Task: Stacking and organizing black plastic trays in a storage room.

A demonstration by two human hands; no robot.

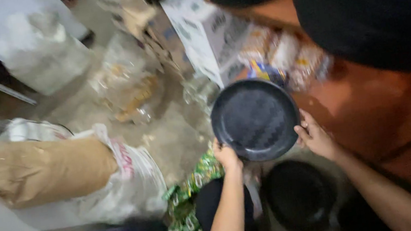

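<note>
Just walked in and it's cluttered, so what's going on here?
A person holds a round dark pan by its rim with both hands, left hand and right hand, tilted so its inside faces the camera. Below it sits a dark round container. To the left stands an open sack of brown material, with green packets on the floor.

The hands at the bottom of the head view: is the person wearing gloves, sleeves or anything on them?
Nothing shows on them. The left hand and right hand are bare, without gloves, and both forearms are uncovered as far as the picture's edge. The frame is too blurred to tell rings or a watch.
</note>
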